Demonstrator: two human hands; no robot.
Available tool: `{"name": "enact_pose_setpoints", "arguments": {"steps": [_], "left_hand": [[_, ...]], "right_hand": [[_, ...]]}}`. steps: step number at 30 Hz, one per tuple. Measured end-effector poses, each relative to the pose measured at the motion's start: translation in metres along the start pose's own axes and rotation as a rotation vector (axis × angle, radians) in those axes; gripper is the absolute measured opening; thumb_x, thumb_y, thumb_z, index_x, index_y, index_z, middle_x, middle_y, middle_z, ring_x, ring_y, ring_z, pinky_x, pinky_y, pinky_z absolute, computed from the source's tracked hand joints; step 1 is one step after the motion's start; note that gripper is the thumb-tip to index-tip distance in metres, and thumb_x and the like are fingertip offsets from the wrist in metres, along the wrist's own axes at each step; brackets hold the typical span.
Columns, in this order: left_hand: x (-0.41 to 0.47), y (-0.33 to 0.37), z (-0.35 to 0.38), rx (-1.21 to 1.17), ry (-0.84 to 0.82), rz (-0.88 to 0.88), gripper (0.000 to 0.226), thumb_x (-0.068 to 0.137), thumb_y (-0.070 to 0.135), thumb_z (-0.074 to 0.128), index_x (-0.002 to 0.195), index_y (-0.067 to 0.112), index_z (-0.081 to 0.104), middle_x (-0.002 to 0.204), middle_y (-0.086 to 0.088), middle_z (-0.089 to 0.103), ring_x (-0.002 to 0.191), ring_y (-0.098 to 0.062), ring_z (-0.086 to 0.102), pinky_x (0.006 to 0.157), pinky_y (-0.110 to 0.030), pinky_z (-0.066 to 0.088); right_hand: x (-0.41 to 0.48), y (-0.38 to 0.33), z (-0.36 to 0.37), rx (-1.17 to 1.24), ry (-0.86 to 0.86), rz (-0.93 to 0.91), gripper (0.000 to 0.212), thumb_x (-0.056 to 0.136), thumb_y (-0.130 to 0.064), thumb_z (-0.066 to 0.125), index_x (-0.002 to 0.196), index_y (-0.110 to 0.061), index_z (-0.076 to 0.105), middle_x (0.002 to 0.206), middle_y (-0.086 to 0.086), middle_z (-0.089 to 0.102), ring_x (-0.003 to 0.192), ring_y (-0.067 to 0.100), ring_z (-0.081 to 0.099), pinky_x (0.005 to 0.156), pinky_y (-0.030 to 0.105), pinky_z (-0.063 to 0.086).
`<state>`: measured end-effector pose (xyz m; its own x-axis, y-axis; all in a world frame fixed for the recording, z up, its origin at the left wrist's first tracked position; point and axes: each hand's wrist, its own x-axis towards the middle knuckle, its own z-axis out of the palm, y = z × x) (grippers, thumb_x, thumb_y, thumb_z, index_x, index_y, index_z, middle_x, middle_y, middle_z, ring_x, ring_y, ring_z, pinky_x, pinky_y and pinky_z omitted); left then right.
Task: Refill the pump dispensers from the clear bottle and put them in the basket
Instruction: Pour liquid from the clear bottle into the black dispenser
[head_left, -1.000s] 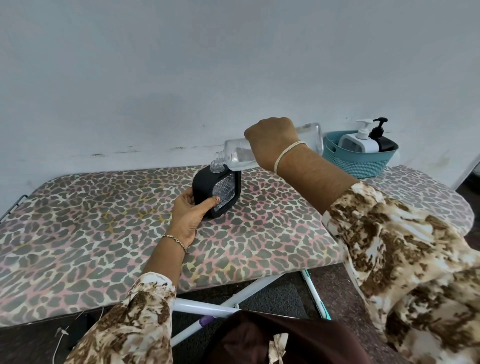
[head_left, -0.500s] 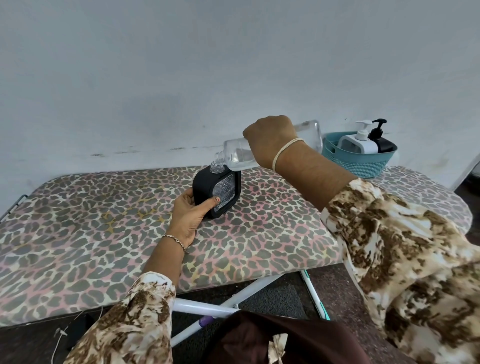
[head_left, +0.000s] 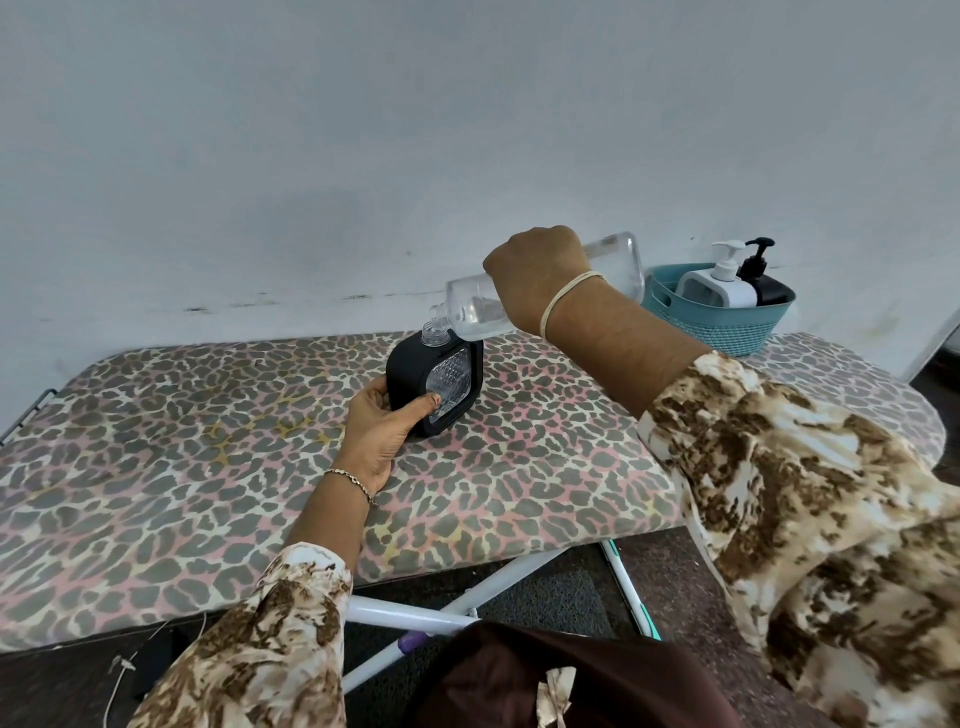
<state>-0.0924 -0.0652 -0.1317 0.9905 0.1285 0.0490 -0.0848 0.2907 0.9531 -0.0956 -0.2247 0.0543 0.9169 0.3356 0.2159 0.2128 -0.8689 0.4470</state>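
A black square dispenser (head_left: 410, 371) with a clear textured window stands upright on the leopard-print board (head_left: 182, 467), its clear neck open and its pump off. My left hand (head_left: 382, 428) grips its left side, thumb on the window. My right hand (head_left: 535, 278) holds the clear bottle (head_left: 472, 309) tilted nearly flat, mouth pointing left just above and right of the dispenser's neck. A teal basket (head_left: 727, 325) at the back right holds a white pump dispenser (head_left: 719, 288) and a black pump dispenser (head_left: 766, 283).
The board runs along a pale wall (head_left: 363, 156). White crossed legs (head_left: 457, 597) show under the front edge, above a dark floor. A dark brown cloth (head_left: 545, 680) lies in my lap at the bottom.
The clear bottle's mouth has lifted a little off the dispenser's neck and shifted right. My left hand keeps its hold on the dispenser.
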Motion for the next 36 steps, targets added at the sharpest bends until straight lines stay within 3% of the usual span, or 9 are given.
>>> {"name": "enact_pose_setpoints", "arguments": {"steps": [3,10,18,22,28,33,36], "left_hand": [[-0.0013,0.0012,0.0013,-0.006,-0.005,0.005,0.036,0.074,-0.010,0.073,0.102,0.012,0.064,0.099,-0.005,0.071,0.083,-0.009,0.072,0.066,-0.020,0.057],[-0.0009,0.0009,0.0000,-0.013,0.002,-0.007,0.039,0.073,-0.007,0.075,0.105,0.012,0.064,0.105,-0.007,0.071,0.090,-0.013,0.071,0.069,-0.022,0.057],[-0.0010,0.0012,0.0015,-0.011,0.010,-0.009,0.038,0.073,-0.007,0.075,0.103,0.014,0.064,0.104,-0.006,0.071,0.088,-0.012,0.071,0.068,-0.022,0.057],[-0.0002,0.0004,0.0005,-0.017,0.005,-0.008,0.039,0.073,-0.007,0.076,0.105,0.012,0.064,0.105,-0.007,0.071,0.091,-0.014,0.071,0.069,-0.023,0.057],[0.0018,-0.0017,-0.0008,-0.012,0.005,-0.010,0.040,0.072,-0.006,0.076,0.105,0.012,0.065,0.105,-0.008,0.072,0.095,-0.018,0.070,0.072,-0.025,0.058],[0.0017,-0.0019,-0.0012,0.008,0.007,0.005,0.039,0.072,-0.006,0.076,0.105,0.010,0.064,0.104,-0.008,0.071,0.095,-0.018,0.070,0.077,-0.030,0.059],[0.0007,-0.0009,0.0000,0.002,0.009,0.009,0.038,0.072,-0.007,0.076,0.103,0.011,0.065,0.102,-0.006,0.072,0.092,-0.016,0.070,0.074,-0.027,0.059]], "right_hand": [[0.0003,-0.0005,-0.0002,-0.008,0.003,0.005,0.029,0.087,-0.005,0.046,0.110,-0.016,0.059,0.079,-0.002,0.048,0.081,0.021,0.049,0.068,0.028,0.037],[0.0016,-0.0006,-0.0012,-0.023,0.019,-0.002,0.031,0.089,-0.008,0.046,0.117,-0.016,0.058,0.109,0.001,0.061,0.105,0.022,0.058,0.073,0.029,0.039],[0.0044,-0.0017,-0.0018,-0.027,0.027,0.000,0.030,0.088,-0.007,0.046,0.114,-0.016,0.059,0.088,0.000,0.050,0.097,0.021,0.058,0.071,0.028,0.039],[0.0051,-0.0017,-0.0009,-0.028,0.031,-0.003,0.031,0.088,-0.008,0.047,0.115,-0.017,0.059,0.097,0.000,0.058,0.099,0.021,0.059,0.072,0.028,0.039],[0.0062,-0.0021,-0.0008,-0.037,0.033,-0.001,0.032,0.087,-0.007,0.047,0.115,-0.017,0.059,0.089,-0.001,0.051,0.099,0.020,0.059,0.072,0.028,0.039],[0.0067,-0.0020,-0.0010,-0.049,0.036,-0.004,0.031,0.088,-0.007,0.047,0.115,-0.017,0.058,0.101,0.000,0.059,0.101,0.021,0.059,0.071,0.028,0.040],[0.0068,-0.0021,-0.0017,-0.051,0.038,-0.003,0.031,0.087,-0.006,0.047,0.113,-0.016,0.059,0.090,0.000,0.053,0.093,0.021,0.057,0.070,0.027,0.039]]}}
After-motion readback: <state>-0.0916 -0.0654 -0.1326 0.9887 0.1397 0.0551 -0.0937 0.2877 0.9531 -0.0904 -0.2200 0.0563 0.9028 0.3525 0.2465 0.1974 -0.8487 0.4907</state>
